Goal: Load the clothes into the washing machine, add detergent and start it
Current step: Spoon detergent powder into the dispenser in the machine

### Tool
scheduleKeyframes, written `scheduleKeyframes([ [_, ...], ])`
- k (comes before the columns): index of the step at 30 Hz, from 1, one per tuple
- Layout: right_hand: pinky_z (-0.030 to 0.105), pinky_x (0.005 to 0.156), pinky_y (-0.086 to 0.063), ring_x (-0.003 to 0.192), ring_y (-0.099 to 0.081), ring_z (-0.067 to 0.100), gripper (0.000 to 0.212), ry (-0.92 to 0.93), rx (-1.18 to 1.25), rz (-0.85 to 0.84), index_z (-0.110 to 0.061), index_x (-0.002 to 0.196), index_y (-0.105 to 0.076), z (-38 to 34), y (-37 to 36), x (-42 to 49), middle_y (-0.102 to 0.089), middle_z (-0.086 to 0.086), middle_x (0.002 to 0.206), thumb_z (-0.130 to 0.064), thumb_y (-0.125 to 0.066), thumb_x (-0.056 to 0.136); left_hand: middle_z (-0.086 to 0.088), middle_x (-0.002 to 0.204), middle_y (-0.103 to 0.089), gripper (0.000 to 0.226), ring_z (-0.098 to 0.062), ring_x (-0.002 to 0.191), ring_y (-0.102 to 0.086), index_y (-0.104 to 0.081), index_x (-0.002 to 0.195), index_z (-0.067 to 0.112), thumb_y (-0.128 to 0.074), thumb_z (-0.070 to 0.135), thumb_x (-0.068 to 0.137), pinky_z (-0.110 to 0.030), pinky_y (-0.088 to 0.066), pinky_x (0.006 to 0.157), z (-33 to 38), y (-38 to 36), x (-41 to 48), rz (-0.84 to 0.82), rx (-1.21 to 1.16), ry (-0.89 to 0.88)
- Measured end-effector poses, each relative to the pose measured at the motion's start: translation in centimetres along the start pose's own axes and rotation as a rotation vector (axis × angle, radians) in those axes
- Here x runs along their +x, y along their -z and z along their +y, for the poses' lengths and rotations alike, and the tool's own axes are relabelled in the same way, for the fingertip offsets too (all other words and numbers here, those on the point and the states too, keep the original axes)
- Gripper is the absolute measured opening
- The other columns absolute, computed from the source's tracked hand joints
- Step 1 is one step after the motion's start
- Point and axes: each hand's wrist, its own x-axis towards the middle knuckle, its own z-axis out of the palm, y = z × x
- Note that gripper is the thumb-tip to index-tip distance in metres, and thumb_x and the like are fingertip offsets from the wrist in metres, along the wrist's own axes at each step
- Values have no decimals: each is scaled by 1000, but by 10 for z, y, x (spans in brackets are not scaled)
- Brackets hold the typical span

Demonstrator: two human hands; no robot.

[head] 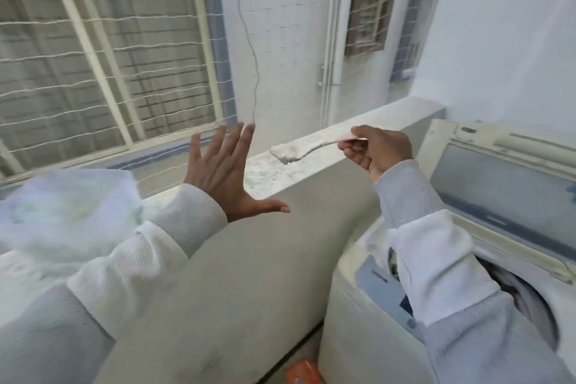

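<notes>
A: So, where's your detergent (288, 153)?
B: Heaped on the spoon (328, 141) your right hand (375, 150) pinches above the ledge (269, 173); your left hand (223, 171) is spread, holding nothing. Clothes (517, 287) lie in the open washing machine (352, 321).

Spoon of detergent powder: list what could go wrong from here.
1. The heaped spoon hangs over the ledge, not the washing machine tub, so powder could spill on the way.
2. The right hand pinches only the handle's end; a tilt may dump it.

Soft hazy daylight, blurred, edge-warped.
</notes>
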Motion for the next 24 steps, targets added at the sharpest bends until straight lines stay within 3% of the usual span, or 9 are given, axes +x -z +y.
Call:
scheduleKeyframes([
  [9, 20, 44, -52, 46, -65, 16, 9, -37, -1, 258, 1, 78, -59, 2, 166, 29, -64, 10, 50, 2, -57, 87, 1, 162, -6, 149, -22, 149, -6, 4, 155, 20, -23, 108, 37, -58, -4, 115, 151, -73, 34, -141, -96, -190],
  [18, 20, 46, -53, 48, -67, 16, 13, -49, 86, 489, 0, 77, -57, 23, 286, 26, -65, 8, 51, 2, -59, 89, 1, 163, 3, 143, -22, 149, 0, 11, 153, 20, -10, 105, 41, -58, -3, 116, 271, -128, 43, -307, -139, -388],
  [24, 23, 50, -54, 59, -70, 22, 10, -68, 110, 688, -6, 79, -61, 50, 337, 23, -69, 16, 73, -1, -63, 88, 0, 162, 7, 140, -24, 149, 2, 12, 153, 20, 3, 101, 39, -59, -3, 115, 324, -166, 55, -404, -129, -534],
])
